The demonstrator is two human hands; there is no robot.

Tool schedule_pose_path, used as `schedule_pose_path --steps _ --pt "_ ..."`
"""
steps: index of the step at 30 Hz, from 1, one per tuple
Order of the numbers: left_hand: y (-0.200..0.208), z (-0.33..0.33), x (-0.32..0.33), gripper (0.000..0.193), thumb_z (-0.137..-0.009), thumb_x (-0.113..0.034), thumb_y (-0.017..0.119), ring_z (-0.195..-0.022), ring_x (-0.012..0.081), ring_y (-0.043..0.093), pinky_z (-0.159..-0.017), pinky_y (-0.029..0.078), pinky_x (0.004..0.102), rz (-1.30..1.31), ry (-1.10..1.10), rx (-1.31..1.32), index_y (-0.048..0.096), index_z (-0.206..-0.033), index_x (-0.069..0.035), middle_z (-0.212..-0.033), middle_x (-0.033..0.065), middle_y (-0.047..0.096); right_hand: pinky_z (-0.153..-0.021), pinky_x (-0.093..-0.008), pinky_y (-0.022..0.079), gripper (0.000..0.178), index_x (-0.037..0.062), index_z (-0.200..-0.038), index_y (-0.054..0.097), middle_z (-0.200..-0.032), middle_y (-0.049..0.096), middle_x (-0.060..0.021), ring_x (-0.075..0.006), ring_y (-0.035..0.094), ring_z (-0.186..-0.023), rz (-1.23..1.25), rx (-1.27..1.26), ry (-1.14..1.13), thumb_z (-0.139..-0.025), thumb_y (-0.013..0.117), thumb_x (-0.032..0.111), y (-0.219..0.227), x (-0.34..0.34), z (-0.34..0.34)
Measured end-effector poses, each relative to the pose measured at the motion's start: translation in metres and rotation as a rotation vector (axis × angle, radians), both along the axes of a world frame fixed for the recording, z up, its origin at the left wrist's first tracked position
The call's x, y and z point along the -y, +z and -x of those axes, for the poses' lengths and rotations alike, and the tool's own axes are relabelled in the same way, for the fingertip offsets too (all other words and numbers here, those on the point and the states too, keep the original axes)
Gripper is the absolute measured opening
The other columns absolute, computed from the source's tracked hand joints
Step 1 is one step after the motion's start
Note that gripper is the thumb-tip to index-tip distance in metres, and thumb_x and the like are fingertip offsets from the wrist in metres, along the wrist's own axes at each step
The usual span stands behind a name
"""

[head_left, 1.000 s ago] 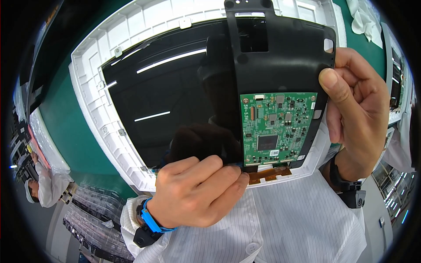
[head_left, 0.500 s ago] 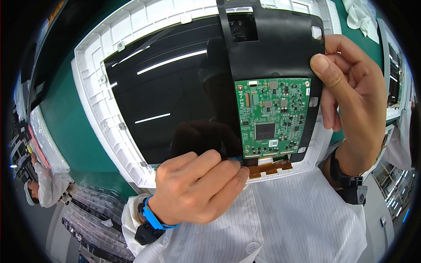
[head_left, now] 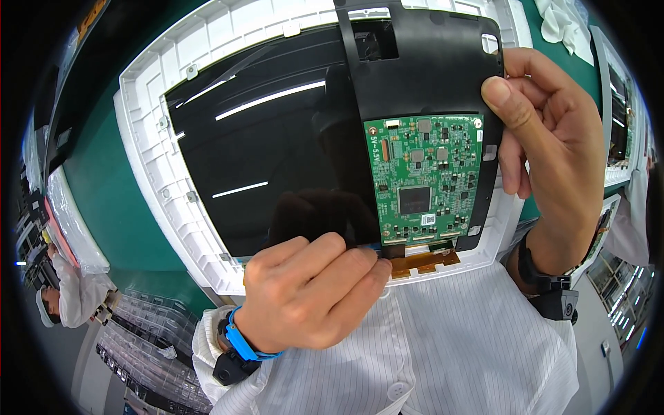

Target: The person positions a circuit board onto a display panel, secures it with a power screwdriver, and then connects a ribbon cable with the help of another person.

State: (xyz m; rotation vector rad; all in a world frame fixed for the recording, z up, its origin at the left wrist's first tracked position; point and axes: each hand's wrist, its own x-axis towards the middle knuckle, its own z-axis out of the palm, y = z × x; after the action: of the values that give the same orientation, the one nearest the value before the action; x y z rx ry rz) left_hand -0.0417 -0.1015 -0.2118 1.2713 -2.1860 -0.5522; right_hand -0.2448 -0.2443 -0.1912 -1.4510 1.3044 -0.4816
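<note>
The widest open way lies over the left part of the screen (head_left: 263,152), reached from the left across the rim of the white frame (head_left: 142,97). Beside it, a strip of green tabletop (head_left: 138,207) leaves a lane between frame and wrapped slab (head_left: 72,214). The plate (head_left: 422,76) with its board (head_left: 423,180) blocks the screen's right part; the right grip (head_left: 557,131) bars its outer edge. At the near edge, the left grip (head_left: 311,294) stands in the way, just beside the ribbon (head_left: 425,263).
</note>
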Motion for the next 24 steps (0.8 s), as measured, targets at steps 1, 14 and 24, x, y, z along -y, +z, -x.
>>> schedule_pose_path --steps 1,14,24 --pt "-0.0001 0.0002 -0.0003 0.016 -0.063 -0.006 0.082 -0.051 0.0095 0.053 -0.038 0.040 0.0218 0.000 0.000 0.000 0.071 -0.074 -0.008 -0.069 0.0027 0.066 -0.031 -0.0163 0.027 0.027 -0.0070 -0.112 0.059 -0.072 0.065 -0.0022 -0.0012 0.045 -0.036 0.000 0.000 0.000 -0.101 0.060 0.018 0.0003 -0.0004 0.0006" --pt "-0.0008 0.0003 0.0003 0.015 -0.062 -0.005 0.082 -0.050 0.0098 0.053 -0.038 0.039 0.0218 -0.014 0.012 -0.011 0.071 -0.073 -0.008 -0.068 0.0031 0.066 -0.032 -0.0154 0.028 0.027 -0.0069 -0.112 0.059 -0.074 0.066 -0.0021 -0.0007 0.046 -0.037 0.014 -0.016 0.011 -0.102 0.059 0.019 -0.0010 0.0000 0.0028" --pt "0.0001 0.0012 0.0009 0.017 -0.061 -0.004 0.081 -0.049 0.0096 0.052 -0.038 0.038 0.0219 -0.010 0.011 -0.019 0.072 -0.075 -0.008 -0.069 0.0030 0.066 -0.033 -0.0153 0.025 0.028 -0.0080 -0.115 0.059 -0.079 0.067 -0.0020 0.0008 0.042 -0.037 0.024 0.001 -0.049 -0.102 0.059 0.017 0.0017 -0.0017 0.0038"
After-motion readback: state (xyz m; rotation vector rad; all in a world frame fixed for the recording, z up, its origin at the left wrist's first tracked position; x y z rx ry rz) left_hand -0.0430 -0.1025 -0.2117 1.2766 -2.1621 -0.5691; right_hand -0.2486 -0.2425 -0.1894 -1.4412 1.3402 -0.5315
